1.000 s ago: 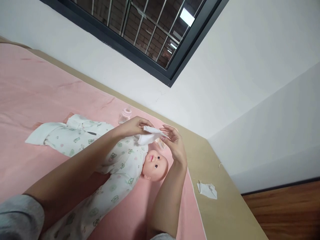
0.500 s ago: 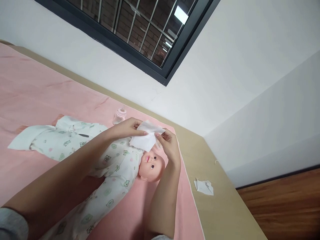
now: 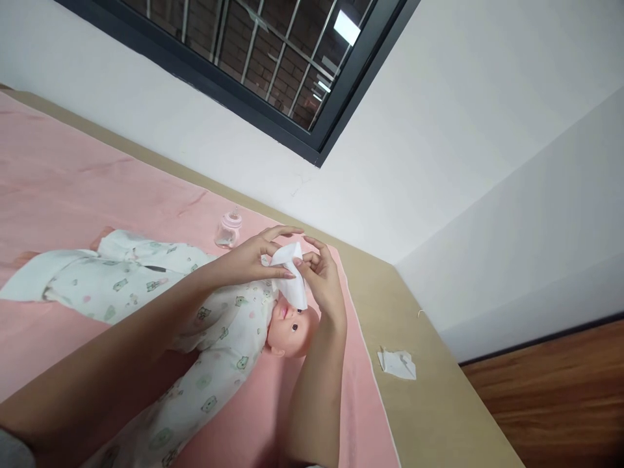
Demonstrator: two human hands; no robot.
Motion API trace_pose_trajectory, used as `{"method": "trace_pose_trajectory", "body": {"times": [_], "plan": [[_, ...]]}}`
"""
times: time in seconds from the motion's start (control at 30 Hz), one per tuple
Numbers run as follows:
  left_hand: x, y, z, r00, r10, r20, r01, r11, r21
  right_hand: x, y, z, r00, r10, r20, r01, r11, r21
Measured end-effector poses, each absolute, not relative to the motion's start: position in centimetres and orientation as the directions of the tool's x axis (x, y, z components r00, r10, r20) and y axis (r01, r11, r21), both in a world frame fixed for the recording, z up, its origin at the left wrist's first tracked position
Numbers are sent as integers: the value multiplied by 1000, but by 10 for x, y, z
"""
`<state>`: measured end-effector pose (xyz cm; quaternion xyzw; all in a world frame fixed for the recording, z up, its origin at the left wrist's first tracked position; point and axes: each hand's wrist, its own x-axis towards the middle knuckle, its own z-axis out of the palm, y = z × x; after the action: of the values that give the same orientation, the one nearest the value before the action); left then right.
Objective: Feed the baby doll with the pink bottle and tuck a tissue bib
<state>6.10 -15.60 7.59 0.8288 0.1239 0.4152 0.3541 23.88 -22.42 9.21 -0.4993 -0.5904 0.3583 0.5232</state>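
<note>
Doll [image 3: 236, 309] lies face-up from the left, feet outermost on the pink blanket [image 3: 58, 156], a bottle [image 3: 228, 231] upright just beyond it, and next along is the left hand [image 3: 253, 260], pinching a folded white tissue [image 3: 295, 292] under its thumb, upper fingers stretched out straight. That tissue sits right between the hands, about equally near both, long axis dropping toward the doll's head [image 3: 292, 335] and masking part of it, contact impossible to tell. Across on the right, the right hand [image 3: 324, 279] nips the tissue's edge, thumb in, fingers curled.
</note>
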Motion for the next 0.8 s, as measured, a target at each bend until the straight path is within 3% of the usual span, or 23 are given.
{"method": "trace_pose_trajectory", "body": {"times": [0.2, 0.3, 0.37, 0.47, 0.57, 0.8], "plan": [[62, -166, 80, 519, 598, 611, -132, -650, 748, 240, -226, 90, -51, 973, 225, 187, 230, -955], [58, -166, 82, 572, 652, 497, -75, -562, 824, 251, -227, 91, -14, 969, 245, 242, 241, -940], [56, -163, 81, 692, 615, 378, 20, -540, 842, 262, -228, 92, 28, 968, 251, 269, 234, -934], [58, -159, 74, 834, 529, 157, 184, -534, 825, 279, -228, 89, 72, 972, 225, 286, 196, -938], [68, -159, 66, 853, 522, 11, 315, -531, 786, 295, -227, 82, 86, 981, 172, 301, 139, -944], [85, -165, 46, 821, 570, -29, 423, -574, 701, 317, -219, 59, 121, 992, 42, 269, 8, -963]]}}
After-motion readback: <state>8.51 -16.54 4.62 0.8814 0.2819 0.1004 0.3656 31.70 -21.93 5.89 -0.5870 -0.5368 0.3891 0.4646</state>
